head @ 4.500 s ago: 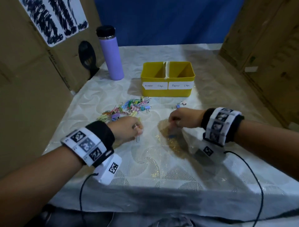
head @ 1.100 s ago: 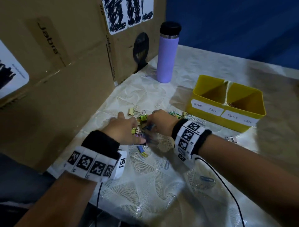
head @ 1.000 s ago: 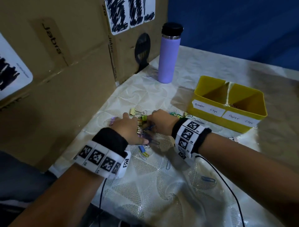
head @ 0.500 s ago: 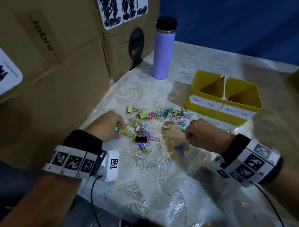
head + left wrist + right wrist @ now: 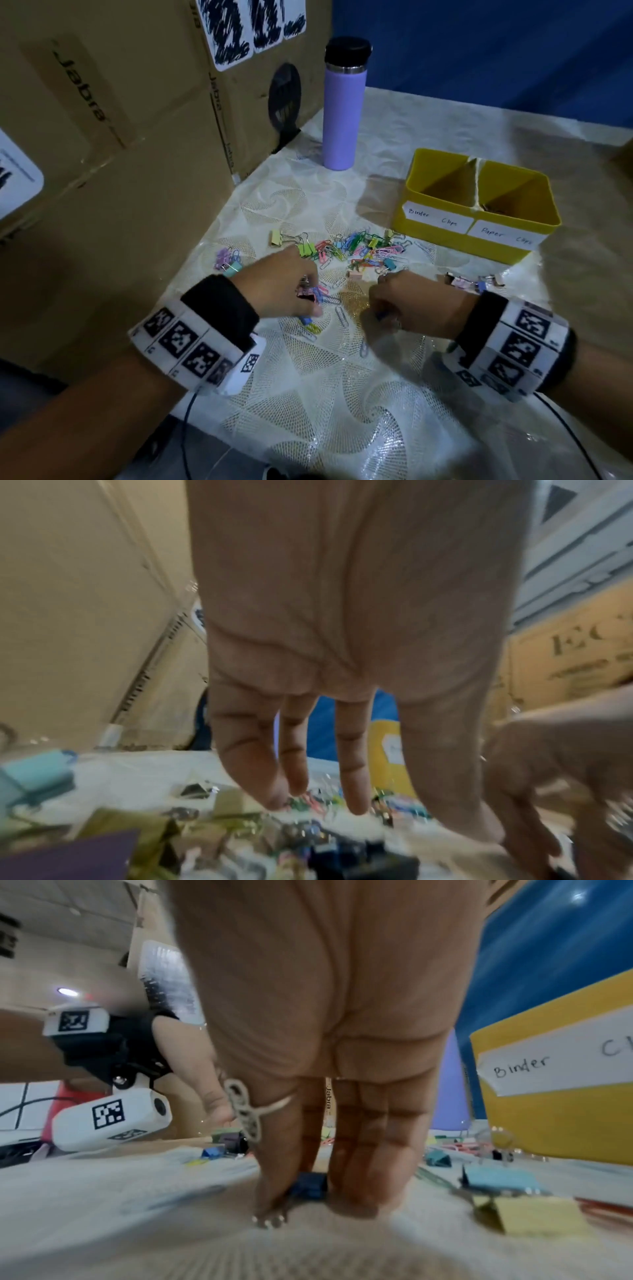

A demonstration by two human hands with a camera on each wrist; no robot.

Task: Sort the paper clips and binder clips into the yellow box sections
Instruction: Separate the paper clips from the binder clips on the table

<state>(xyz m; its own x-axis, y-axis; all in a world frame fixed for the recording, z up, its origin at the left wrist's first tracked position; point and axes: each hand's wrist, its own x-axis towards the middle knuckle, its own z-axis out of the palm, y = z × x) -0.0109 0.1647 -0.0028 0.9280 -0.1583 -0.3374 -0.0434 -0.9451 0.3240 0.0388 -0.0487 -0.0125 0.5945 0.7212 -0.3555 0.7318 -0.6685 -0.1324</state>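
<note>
The yellow box (image 5: 507, 254) stands at the right, its left section labelled Binder Clips and its right one Paper Clips; a few clips lie in the right section. A pile of coloured clips (image 5: 359, 246) is spread in front of it. My left hand (image 5: 284, 286) hovers at the pile's near edge with its fingers (image 5: 352, 764) hanging straight down, beside a pink binder clip (image 5: 306, 293). Nothing shows pinched in it. My right hand (image 5: 411, 306) is curled low on the cloth, and its fingers (image 5: 369, 1150) pinch a blue binder clip (image 5: 308, 1184).
A purple bottle (image 5: 344, 109) stands behind the pile. A cardboard wall (image 5: 102, 171) closes the left side. Loose paper clips (image 5: 340, 313) lie between my hands, a few binder clips (image 5: 472, 283) right of my right hand, and purple clips (image 5: 226, 257) at the left.
My hands came apart out of the pile. Since half a second ago the left hand has moved right, to the pink binder clip. The right hand has sunk slightly, with the blue clip.
</note>
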